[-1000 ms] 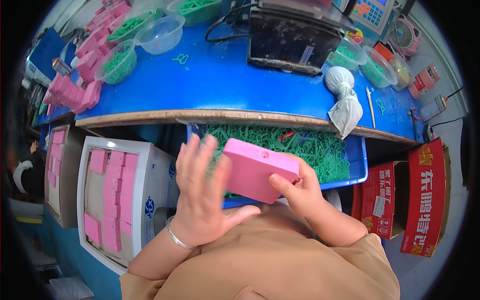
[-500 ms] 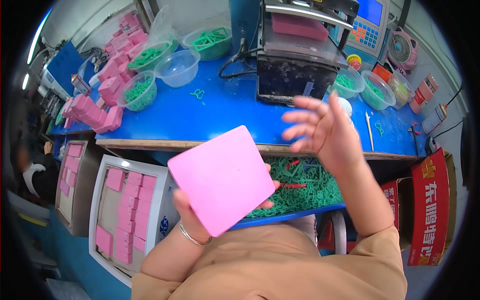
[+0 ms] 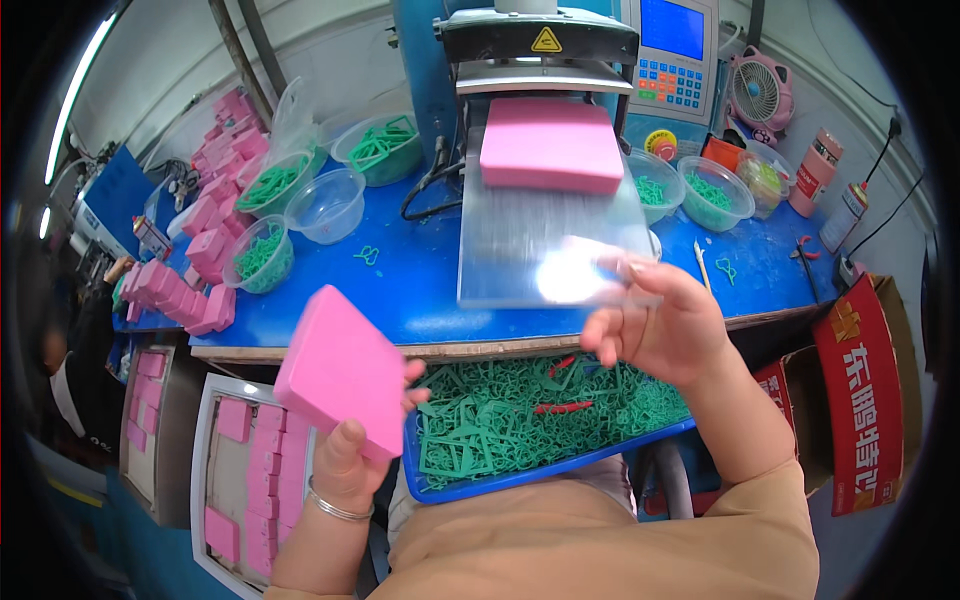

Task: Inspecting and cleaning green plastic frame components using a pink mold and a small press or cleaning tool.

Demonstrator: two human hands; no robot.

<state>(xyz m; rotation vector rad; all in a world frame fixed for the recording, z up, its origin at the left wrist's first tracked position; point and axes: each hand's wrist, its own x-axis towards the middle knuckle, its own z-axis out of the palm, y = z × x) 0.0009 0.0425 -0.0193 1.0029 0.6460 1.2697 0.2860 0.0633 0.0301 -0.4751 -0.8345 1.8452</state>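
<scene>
My left hand (image 3: pixel 345 465) grips a pink square block (image 3: pixel 345 365) with rounded corners, tilted above the left end of a blue tray (image 3: pixel 550 470). My right hand (image 3: pixel 665 325) is open, its fingers apart and loosely bent, by the front right corner of a shiny metal plate (image 3: pixel 530 245). The fingertips overlap that corner in view; I cannot tell whether they touch it. A second pink block (image 3: pixel 552 145) lies on the plate, in front of the dark press (image 3: pixel 540 40). Green cut-out shapes (image 3: pixel 500 410) and red-handled tools (image 3: pixel 563 407) fill the tray.
Clear bowls (image 3: pixel 262 257) of green pieces stand on the blue table (image 3: pixel 390 295), left and right of the press. Pink blocks are piled at far left (image 3: pixel 190 295) and lie in a white-framed tray (image 3: pixel 205 480). A red carton (image 3: pixel 865 400) stands at right; another person (image 3: pixel 85 360) is at far left.
The metal plate with its pink block has come out of the press toward me. My left hand has moved left and tilted its block. My right hand has come down to the plate's corner.
</scene>
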